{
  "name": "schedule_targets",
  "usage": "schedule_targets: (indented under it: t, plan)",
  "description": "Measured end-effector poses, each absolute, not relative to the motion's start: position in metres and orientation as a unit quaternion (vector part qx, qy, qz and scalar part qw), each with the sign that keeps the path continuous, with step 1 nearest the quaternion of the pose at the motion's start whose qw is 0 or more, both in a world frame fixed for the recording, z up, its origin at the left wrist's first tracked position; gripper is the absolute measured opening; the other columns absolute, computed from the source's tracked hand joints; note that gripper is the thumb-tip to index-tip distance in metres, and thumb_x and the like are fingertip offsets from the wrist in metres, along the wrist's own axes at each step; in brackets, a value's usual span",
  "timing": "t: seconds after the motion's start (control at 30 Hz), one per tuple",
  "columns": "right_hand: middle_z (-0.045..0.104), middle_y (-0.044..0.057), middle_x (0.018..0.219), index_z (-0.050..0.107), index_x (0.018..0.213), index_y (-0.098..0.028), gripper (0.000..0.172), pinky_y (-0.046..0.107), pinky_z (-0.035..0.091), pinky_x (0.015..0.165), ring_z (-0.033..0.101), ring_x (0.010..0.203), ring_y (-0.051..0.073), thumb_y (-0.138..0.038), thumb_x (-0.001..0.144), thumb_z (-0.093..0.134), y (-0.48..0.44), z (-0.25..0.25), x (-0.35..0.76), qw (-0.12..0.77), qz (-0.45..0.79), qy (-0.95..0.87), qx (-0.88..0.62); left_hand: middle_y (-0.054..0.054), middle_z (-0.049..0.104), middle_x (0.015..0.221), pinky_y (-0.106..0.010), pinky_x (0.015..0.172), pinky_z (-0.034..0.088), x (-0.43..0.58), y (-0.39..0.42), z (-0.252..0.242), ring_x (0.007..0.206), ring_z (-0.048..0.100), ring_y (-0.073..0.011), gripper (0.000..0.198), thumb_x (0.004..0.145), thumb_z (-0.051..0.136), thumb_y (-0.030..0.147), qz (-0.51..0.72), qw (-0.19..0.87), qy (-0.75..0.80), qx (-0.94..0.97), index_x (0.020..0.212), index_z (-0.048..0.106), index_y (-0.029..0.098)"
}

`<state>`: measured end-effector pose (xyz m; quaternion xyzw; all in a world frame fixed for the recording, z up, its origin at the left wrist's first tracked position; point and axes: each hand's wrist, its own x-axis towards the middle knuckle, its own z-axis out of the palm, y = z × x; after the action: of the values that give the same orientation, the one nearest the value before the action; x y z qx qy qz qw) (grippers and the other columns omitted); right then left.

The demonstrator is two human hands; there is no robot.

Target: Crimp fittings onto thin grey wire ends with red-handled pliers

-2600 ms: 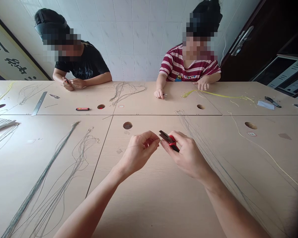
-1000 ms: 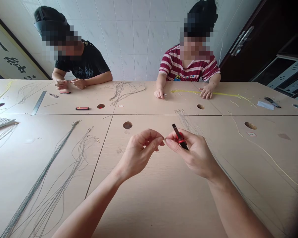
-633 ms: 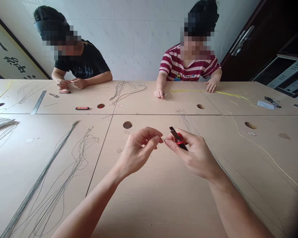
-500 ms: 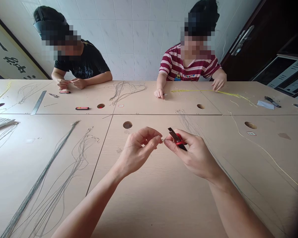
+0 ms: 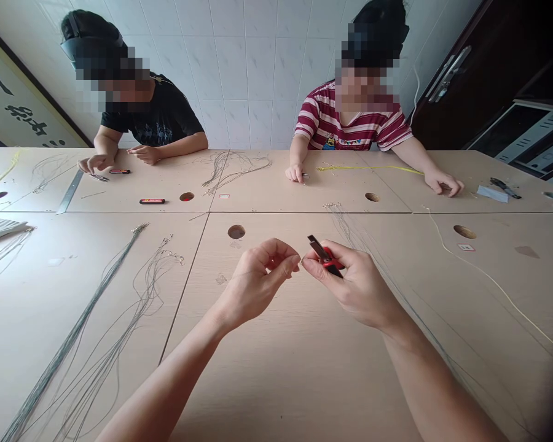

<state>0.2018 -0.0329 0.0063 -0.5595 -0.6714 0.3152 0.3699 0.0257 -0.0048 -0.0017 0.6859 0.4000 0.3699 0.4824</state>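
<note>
Above the middle of the table, my left hand [image 5: 262, 273] is closed in a pinch, thumb against forefinger. Something tiny shows at its fingertips, too small to make out. My right hand [image 5: 350, 279] faces it, fingertips almost touching those of the left. Across its palm it holds a small red and black tool [image 5: 325, 253] that looks like thread snips, with the dark narrow end pointing up and left. Its thumb and forefinger are also pinched together near the tiny thing. Thin grey-green cords [image 5: 389, 273] lie beyond and beside my right forearm.
To the left lie a bundle of grey-green cords [image 5: 90, 307] and looser cords [image 5: 129, 313] with metal ends. A pale cord [image 5: 479, 273] runs along the right. Two people sit opposite, near yellow cords [image 5: 373, 167], a steel ruler [image 5: 70, 193] and a red marker-like stick [image 5: 152, 201]. Round holes [image 5: 236, 232] pierce the table.
My hands stay nearly in place, the right shifting slightly left with its tool. Opposite, the left person's hand moved left to the small metal tool; the other person's hand slid right along the yellow cords.
</note>
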Motion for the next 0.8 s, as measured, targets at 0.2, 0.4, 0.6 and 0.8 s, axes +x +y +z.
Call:
schedule_targets:
  t: [0.2, 0.4, 0.6, 0.8]
  plan:
    - [0.038, -0.005, 0.062, 0.056, 0.076, -0.019, 0.028, 0.025, 0.028, 0.051, 0.032, 0.055, 0.009, -0.045, 0.089, 0.055, -0.0316, 0.0035, 0.2025, 0.373, 0.367, -0.649, -0.552, -0.001, 0.062, 0.076, -0.025, 0.064, 0.046, 0.027, -0.0066, 0.0001, 0.072, 0.056, -0.0122, 0.013, 0.093, 0.051, 0.028, 0.353, 0.443, 0.408, 0.716, 0.085, 0.057, 0.018]
    - [0.043, -0.004, 0.065, 0.059, 0.079, -0.019, 0.027, 0.025, 0.03, 0.052, 0.035, 0.057, 0.01, -0.044, 0.089, 0.055, -0.031, 0.0047, 0.2048, 0.382, 0.403, -0.634, -0.538, -0.001, 0.064, 0.077, -0.024, 0.061, 0.046, 0.0272, -0.0048, -0.0029, 0.07, 0.057, -0.0118, 0.015, 0.092, 0.052, 0.029, 0.373, 0.423, 0.394, 0.726, 0.084, 0.059, 0.018]
    - [0.041, -0.004, 0.064, 0.059, 0.079, -0.019, 0.027, 0.025, 0.03, 0.052, 0.035, 0.057, 0.01, -0.045, 0.088, 0.057, -0.0321, 0.0042, 0.2056, 0.387, 0.38, -0.643, -0.541, -0.004, 0.069, 0.082, -0.027, 0.066, 0.05, 0.0238, -0.0022, -0.003, 0.073, 0.062, -0.0135, 0.014, 0.09, 0.054, 0.026, 0.389, 0.428, 0.408, 0.706, 0.089, 0.065, 0.018]
    - [0.041, -0.003, 0.064, 0.057, 0.077, -0.019, 0.029, 0.025, 0.029, 0.051, 0.033, 0.057, 0.01, -0.045, 0.089, 0.055, -0.0328, 0.0043, 0.2041, 0.379, 0.374, -0.647, -0.545, -0.002, 0.068, 0.076, -0.025, 0.061, 0.047, 0.0261, -0.0041, -0.003, 0.069, 0.06, -0.0126, 0.011, 0.086, 0.056, 0.023, 0.376, 0.4, 0.412, 0.727, 0.085, 0.066, 0.017]
